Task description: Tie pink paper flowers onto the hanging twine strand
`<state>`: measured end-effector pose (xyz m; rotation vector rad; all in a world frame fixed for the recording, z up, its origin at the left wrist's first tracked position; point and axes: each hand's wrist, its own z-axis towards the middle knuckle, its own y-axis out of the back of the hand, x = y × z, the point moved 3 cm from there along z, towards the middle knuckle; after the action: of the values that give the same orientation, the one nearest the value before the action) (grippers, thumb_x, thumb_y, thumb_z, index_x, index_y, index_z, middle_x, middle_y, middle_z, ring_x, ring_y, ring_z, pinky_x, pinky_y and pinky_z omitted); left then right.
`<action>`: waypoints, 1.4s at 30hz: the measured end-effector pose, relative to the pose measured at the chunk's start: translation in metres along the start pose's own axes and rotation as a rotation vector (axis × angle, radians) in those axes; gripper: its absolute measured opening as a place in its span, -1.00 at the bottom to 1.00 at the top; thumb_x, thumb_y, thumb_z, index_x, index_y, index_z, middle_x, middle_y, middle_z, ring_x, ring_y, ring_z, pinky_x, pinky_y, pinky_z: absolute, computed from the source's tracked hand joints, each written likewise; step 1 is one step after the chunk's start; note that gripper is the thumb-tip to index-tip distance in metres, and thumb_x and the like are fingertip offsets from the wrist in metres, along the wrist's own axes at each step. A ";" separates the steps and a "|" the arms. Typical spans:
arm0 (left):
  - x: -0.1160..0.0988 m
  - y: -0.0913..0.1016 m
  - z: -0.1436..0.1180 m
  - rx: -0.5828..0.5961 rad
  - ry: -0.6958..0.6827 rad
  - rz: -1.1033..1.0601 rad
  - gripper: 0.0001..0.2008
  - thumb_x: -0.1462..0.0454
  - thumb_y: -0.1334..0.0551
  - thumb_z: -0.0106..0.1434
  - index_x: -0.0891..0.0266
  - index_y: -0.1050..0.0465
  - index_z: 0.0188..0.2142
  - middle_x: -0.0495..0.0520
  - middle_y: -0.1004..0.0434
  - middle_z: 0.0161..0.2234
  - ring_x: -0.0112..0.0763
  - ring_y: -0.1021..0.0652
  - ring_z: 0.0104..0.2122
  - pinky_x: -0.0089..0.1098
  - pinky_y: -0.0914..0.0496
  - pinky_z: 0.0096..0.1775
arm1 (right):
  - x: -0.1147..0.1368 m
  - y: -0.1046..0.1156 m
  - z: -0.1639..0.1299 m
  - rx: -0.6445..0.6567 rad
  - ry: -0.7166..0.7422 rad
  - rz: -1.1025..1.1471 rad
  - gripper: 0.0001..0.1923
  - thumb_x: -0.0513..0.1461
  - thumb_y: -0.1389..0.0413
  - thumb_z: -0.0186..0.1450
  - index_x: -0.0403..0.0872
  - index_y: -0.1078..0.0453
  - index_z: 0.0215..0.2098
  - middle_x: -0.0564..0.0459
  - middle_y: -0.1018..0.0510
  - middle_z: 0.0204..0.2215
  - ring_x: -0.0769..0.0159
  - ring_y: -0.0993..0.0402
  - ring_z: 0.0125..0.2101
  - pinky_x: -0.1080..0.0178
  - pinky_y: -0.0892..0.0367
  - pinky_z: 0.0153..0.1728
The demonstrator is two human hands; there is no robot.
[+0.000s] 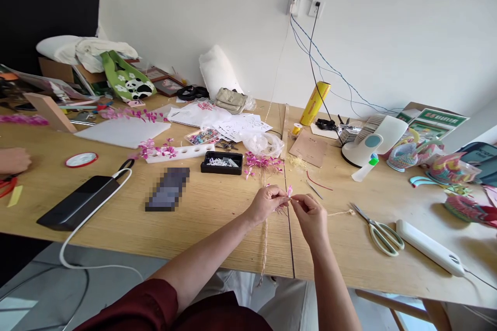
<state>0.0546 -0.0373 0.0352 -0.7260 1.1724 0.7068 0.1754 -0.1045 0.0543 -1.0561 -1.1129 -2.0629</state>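
Observation:
Over the table, my left hand [266, 202] and my right hand [310, 215] meet fingertip to fingertip. Both pinch a small pink flower [289, 191] that points upward between them; its lower end is hidden by the fingers. Beneath my left hand a braided cord [264, 248] runs down past the table's front edge. Just beyond the hands lies a bunch of pink flowers [264, 162]. A thin pale string [337, 212] stretches out to the right of my right hand, toward the open-bladed scissors [380, 230].
Behind the hands is a black tray [222, 169] of small white pieces. To the left lie a phone [167, 190], a black power bank [77, 202] with a white cable, and another person's hand [14, 160]. At right are a white fan [368, 142] and a long white device [429, 247].

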 end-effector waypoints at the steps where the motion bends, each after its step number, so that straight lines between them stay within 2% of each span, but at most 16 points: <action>1: 0.000 0.000 0.000 -0.002 -0.003 0.003 -0.73 0.12 -0.27 0.01 0.35 -0.45 -0.50 0.01 -0.38 -0.53 -0.57 -0.37 -0.56 -0.54 -0.27 -0.53 | 0.002 0.001 0.001 -0.005 0.029 -0.055 -0.90 -0.18 -0.14 0.08 -0.04 -0.44 -0.52 0.11 -0.30 -0.59 0.40 -0.17 -0.57 0.31 -0.09 -0.52; 4: 0.002 0.000 -0.001 -0.001 0.023 -0.027 -0.72 0.12 -0.28 0.00 0.35 -0.45 -0.51 0.03 -0.40 -0.54 -0.54 -0.39 -0.53 -0.53 -0.29 -0.50 | 0.000 0.000 0.002 0.015 0.024 -0.066 -0.86 -0.16 -0.13 0.09 -0.04 -0.44 -0.54 0.11 -0.29 -0.62 0.41 -0.14 -0.59 0.32 -0.08 -0.54; 8: 0.005 0.001 -0.003 -0.037 0.080 -0.122 -0.72 0.13 -0.28 0.00 0.37 -0.44 -0.50 0.05 -0.42 -0.51 -0.52 -0.43 -0.52 -0.52 -0.32 -0.47 | -0.015 0.000 0.002 -0.032 -0.094 0.068 -0.80 -0.10 -0.17 0.03 -0.08 -0.45 -0.54 0.13 -0.25 -0.66 0.41 -0.12 -0.59 0.34 -0.06 -0.56; 11: 0.001 0.003 -0.007 -0.154 0.058 -0.199 -0.72 0.14 -0.30 -0.02 0.38 -0.44 -0.52 0.12 -0.44 -0.32 -0.55 -0.44 -0.51 -0.52 -0.34 -0.46 | -0.025 0.003 0.002 -0.123 -0.167 0.107 -0.77 -0.09 -0.17 0.02 -0.11 -0.43 -0.54 0.20 -0.12 -0.72 0.46 -0.03 -0.62 0.36 0.00 -0.59; 13: -0.004 0.003 -0.010 -0.209 0.026 -0.226 -0.73 0.14 -0.29 -0.03 0.37 -0.44 -0.52 0.16 -0.41 -0.18 -0.56 -0.44 -0.49 -0.52 -0.34 -0.46 | -0.026 0.003 0.001 -0.154 -0.162 0.103 -0.78 -0.10 -0.16 0.04 -0.12 -0.42 -0.53 0.22 -0.06 -0.72 0.48 0.01 -0.64 0.37 0.03 -0.60; 16: -0.010 0.001 -0.013 -0.201 0.004 -0.218 -0.75 0.16 -0.27 0.00 0.37 -0.45 -0.54 0.20 -0.38 -0.08 -0.58 -0.43 -0.49 -0.53 -0.32 -0.48 | -0.019 0.003 -0.001 -0.175 -0.098 0.033 -0.79 -0.12 -0.13 0.07 -0.12 -0.42 -0.54 0.22 -0.07 -0.71 0.48 -0.01 -0.63 0.37 0.03 -0.60; 18: -0.012 -0.001 -0.014 -0.181 0.026 -0.222 -0.75 0.16 -0.27 0.00 0.36 -0.45 -0.53 0.19 -0.44 -0.16 -0.60 -0.42 -0.53 -0.54 -0.28 -0.51 | -0.012 0.002 -0.003 -0.185 -0.035 -0.053 -0.81 -0.14 -0.12 0.09 -0.11 -0.42 -0.55 0.21 -0.09 -0.71 0.48 -0.03 -0.63 0.37 0.01 -0.59; 20: -0.011 -0.003 -0.013 -0.182 0.058 -0.247 -0.73 0.14 -0.29 -0.02 0.36 -0.45 -0.51 0.16 -0.50 -0.32 -0.59 -0.41 -0.56 -0.53 -0.26 -0.53 | -0.005 0.000 -0.004 -0.195 0.031 -0.126 -0.82 -0.16 -0.10 0.10 -0.10 -0.42 -0.55 0.21 -0.10 -0.71 0.47 -0.05 -0.64 0.37 -0.01 -0.58; 23: -0.006 -0.005 -0.010 -0.207 0.083 -0.296 -0.71 0.13 -0.31 -0.04 0.38 -0.46 -0.50 0.11 -0.48 -0.45 -0.56 -0.40 -0.56 -0.53 -0.25 -0.53 | 0.001 -0.004 -0.007 -0.192 0.109 -0.177 -0.82 -0.17 -0.09 0.13 -0.10 -0.42 -0.55 0.20 -0.14 -0.71 0.46 -0.07 -0.63 0.37 -0.03 -0.57; 27: 0.002 -0.007 -0.008 -0.225 0.093 -0.332 -0.72 0.14 -0.30 -0.03 0.38 -0.48 -0.46 0.09 -0.46 -0.49 -0.53 -0.42 -0.52 -0.53 -0.27 -0.49 | 0.007 -0.007 -0.010 -0.185 0.175 -0.198 -0.82 -0.19 -0.07 0.15 -0.10 -0.43 -0.53 0.20 -0.16 -0.70 0.46 -0.09 -0.64 0.38 -0.05 -0.57; 31: 0.008 -0.008 -0.007 -0.194 0.125 -0.334 -0.73 0.17 -0.31 -0.03 0.39 -0.50 -0.45 0.09 -0.46 -0.52 -0.52 -0.43 -0.51 -0.49 -0.32 -0.41 | 0.011 -0.008 -0.010 -0.214 0.217 -0.238 -0.84 -0.21 -0.07 0.16 -0.10 -0.42 -0.51 0.20 -0.19 -0.70 0.46 -0.12 -0.64 0.38 -0.06 -0.56; 42: 0.016 -0.010 -0.006 -0.140 0.237 -0.496 -0.72 0.21 -0.38 -0.12 0.39 -0.53 -0.43 0.09 -0.47 -0.51 -0.48 -0.46 -0.47 -0.41 -0.34 -0.29 | 0.007 -0.008 -0.006 -0.230 0.197 -0.234 -0.83 -0.20 -0.07 0.16 -0.09 -0.43 -0.51 0.19 -0.21 -0.70 0.45 -0.12 -0.63 0.37 -0.07 -0.55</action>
<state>0.0633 -0.0457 0.0197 -1.1920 1.0992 0.2910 0.1635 -0.1065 0.0544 -0.8343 -0.9538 -2.4682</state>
